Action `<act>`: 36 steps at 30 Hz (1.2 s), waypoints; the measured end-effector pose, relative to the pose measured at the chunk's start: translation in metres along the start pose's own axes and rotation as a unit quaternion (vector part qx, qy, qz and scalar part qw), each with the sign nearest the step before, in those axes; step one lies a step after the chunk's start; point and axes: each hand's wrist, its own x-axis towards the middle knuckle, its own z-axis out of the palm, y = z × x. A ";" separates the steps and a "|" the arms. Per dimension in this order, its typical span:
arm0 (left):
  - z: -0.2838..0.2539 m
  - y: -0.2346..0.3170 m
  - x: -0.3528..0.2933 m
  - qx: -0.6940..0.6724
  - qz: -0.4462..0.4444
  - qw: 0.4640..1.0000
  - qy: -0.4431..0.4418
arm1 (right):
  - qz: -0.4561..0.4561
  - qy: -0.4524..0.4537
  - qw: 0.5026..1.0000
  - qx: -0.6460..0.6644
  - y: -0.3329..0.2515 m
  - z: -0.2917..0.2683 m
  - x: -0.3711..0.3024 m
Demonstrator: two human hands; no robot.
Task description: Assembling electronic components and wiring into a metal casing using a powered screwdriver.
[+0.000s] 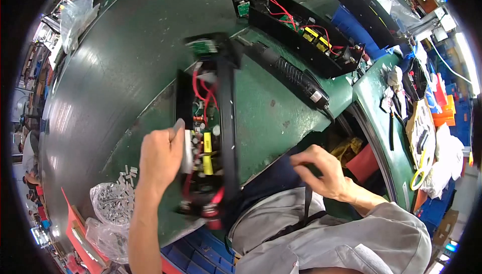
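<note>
Your left hand (160,156), thumb raised, grips the left side of the open black casing (228,123) over the counter (115,88); your right hand (324,173) is half-curled, its grip unclear; the black handheld tool's (286,73) pale label (316,96) is too small to read

A blurred, open black housing (228,118), red wires (210,93) exposed, extends lengthwise over the green table (266,138).
</note>
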 end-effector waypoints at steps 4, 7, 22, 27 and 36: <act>0.007 0.019 -0.021 -0.172 -0.164 0.968 -0.084 | 0.091 0.074 0.987 0.109 0.011 -0.010 -0.033; -0.002 0.037 -0.025 -0.206 -0.218 0.949 -0.101 | 0.088 0.048 0.989 0.112 0.011 -0.013 -0.033; -0.020 0.007 -0.038 0.167 0.255 0.948 0.088 | 0.079 0.043 0.992 0.088 -0.020 -0.010 0.050; 0.012 0.024 -0.078 0.158 0.207 0.956 0.137 | 0.134 0.061 0.980 0.136 0.000 -0.016 0.117; 0.032 0.030 -0.100 0.122 0.111 0.971 0.175 | 0.144 -0.054 0.984 0.084 0.019 -0.003 0.191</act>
